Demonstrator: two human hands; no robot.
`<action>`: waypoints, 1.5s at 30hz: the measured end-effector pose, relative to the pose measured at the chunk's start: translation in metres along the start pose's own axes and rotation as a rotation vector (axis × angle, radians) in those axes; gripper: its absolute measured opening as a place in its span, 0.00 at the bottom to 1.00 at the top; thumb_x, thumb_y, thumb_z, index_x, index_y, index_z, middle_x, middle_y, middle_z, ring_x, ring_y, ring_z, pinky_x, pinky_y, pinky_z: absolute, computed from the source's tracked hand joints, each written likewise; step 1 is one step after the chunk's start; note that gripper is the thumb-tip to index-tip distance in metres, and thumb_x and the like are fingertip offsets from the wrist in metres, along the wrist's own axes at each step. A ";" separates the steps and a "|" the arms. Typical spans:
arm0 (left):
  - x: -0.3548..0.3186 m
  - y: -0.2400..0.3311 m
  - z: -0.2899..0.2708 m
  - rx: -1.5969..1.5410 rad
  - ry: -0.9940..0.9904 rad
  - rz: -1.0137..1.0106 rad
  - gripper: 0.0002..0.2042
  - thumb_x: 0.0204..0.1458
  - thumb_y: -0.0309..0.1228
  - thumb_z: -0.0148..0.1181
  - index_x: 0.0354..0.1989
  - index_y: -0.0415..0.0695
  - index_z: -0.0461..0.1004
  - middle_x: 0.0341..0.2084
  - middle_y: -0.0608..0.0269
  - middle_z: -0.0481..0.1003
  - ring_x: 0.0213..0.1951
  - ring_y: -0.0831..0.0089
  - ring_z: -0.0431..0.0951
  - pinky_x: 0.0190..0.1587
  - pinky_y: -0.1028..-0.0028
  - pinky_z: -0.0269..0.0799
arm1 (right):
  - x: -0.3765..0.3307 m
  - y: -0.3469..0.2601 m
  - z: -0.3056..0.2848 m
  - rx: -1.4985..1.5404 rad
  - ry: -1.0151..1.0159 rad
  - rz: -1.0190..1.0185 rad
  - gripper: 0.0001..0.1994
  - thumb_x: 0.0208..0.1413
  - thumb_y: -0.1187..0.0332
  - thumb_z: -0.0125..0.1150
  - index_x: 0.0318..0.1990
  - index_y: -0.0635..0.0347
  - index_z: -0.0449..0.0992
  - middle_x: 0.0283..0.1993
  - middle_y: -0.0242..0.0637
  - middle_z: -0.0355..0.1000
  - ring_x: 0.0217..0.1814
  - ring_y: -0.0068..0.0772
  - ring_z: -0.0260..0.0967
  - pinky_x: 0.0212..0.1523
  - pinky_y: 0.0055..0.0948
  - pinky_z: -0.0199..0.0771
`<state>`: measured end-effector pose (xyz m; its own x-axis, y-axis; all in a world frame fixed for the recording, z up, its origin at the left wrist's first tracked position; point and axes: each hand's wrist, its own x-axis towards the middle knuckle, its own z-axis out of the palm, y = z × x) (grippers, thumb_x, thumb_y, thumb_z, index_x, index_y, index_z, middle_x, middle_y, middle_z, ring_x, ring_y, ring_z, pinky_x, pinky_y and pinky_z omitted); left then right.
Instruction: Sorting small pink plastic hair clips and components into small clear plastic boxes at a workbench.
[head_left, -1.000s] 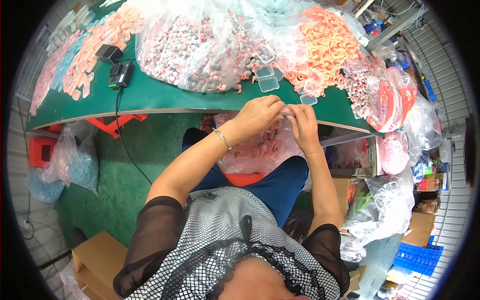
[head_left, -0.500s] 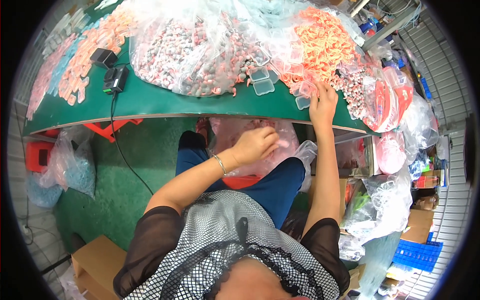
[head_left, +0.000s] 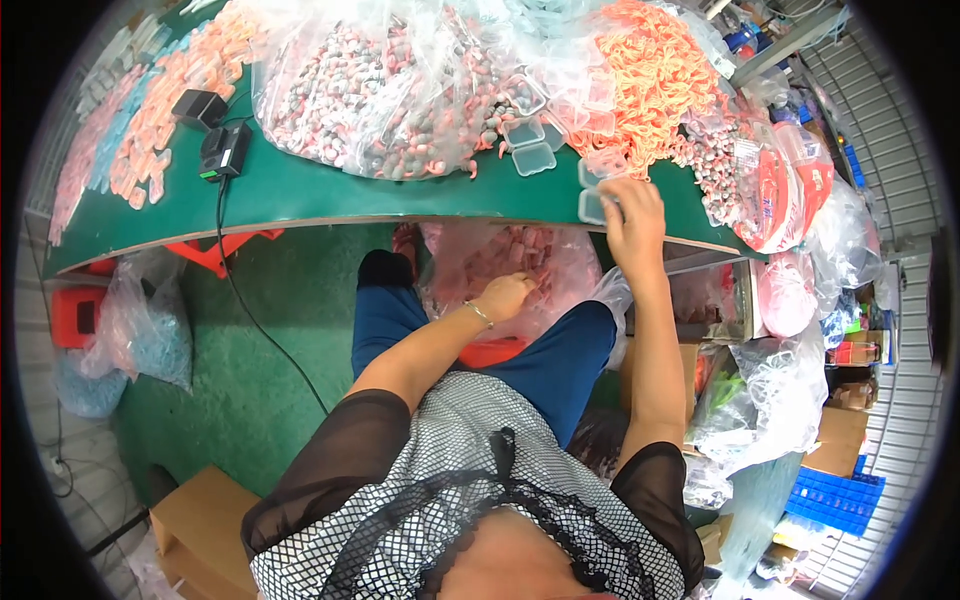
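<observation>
My right hand point(head_left: 636, 228) is at the front edge of the green table, its fingers closed on a small clear plastic box point(head_left: 591, 207) with a hinged lid. Below the table edge, my left hand point(head_left: 505, 298) reaches over a clear bag point(head_left: 450, 262) of small pink pieces point(head_left: 520, 250), which sits between my knees. The left fingers are curled together at the pieces; what they hold, if anything, is hidden. Another open clear box point(head_left: 533, 158) lies to the left of my right hand. Beyond that hand is a heap of orange cords point(head_left: 655, 85).
A large clear bag of grey and pink earplug-like pieces point(head_left: 390, 120) covers the table's middle. On the left are a black device with a cable point(head_left: 225, 150) and rows of orange cases point(head_left: 180, 95). A red and clear bag point(head_left: 790, 190) stands at the right end.
My right hand has drawn back from the orange heap toward the table edge, fingers on the box. My left hand has lowered slightly; the pink thing at its fingertips no longer shows apart.
</observation>
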<state>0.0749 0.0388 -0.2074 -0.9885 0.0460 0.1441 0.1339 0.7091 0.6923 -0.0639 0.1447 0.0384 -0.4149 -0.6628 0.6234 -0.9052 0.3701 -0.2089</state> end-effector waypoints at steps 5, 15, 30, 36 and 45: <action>0.002 0.025 -0.029 -0.132 -0.013 0.025 0.11 0.50 0.24 0.57 0.42 0.42 0.77 0.42 0.55 0.75 0.44 0.53 0.78 0.46 0.59 0.75 | -0.009 -0.022 0.007 0.000 -0.100 -0.020 0.08 0.49 0.74 0.64 0.38 0.55 0.78 0.38 0.35 0.73 0.43 0.40 0.70 0.46 0.37 0.65; 0.001 0.106 -0.214 0.084 0.511 0.142 0.10 0.47 0.23 0.61 0.40 0.44 0.77 0.36 0.58 0.76 0.36 0.57 0.79 0.37 0.64 0.76 | -0.004 -0.007 0.012 0.220 -0.168 0.252 0.09 0.49 0.74 0.63 0.40 0.59 0.79 0.40 0.41 0.74 0.46 0.46 0.72 0.47 0.38 0.71; 0.029 0.066 -0.229 0.634 0.553 -0.214 0.06 0.49 0.28 0.57 0.36 0.46 0.77 0.32 0.56 0.75 0.28 0.55 0.80 0.29 0.59 0.76 | -0.004 -0.003 0.006 0.123 -0.218 0.064 0.16 0.45 0.69 0.70 0.42 0.61 0.78 0.43 0.42 0.72 0.48 0.45 0.69 0.48 0.38 0.69; 0.028 0.063 -0.228 0.559 0.577 -0.181 0.06 0.50 0.27 0.57 0.36 0.46 0.77 0.31 0.57 0.75 0.29 0.54 0.79 0.30 0.61 0.75 | -0.009 -0.001 0.003 0.181 -0.149 0.065 0.14 0.46 0.71 0.69 0.42 0.62 0.78 0.43 0.42 0.72 0.48 0.45 0.70 0.48 0.37 0.70; 0.030 0.072 -0.236 0.319 0.428 -0.008 0.04 0.50 0.26 0.60 0.34 0.44 0.78 0.30 0.56 0.74 0.31 0.54 0.78 0.35 0.60 0.74 | -0.025 0.067 -0.015 0.156 0.196 0.334 0.07 0.50 0.77 0.63 0.37 0.60 0.80 0.37 0.41 0.75 0.35 0.38 0.74 0.38 0.32 0.74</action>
<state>0.0715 -0.0748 0.0131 -0.8636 -0.2038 0.4612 0.0327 0.8901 0.4547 -0.1131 0.1959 0.0197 -0.6765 -0.3809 0.6303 -0.7330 0.4309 -0.5263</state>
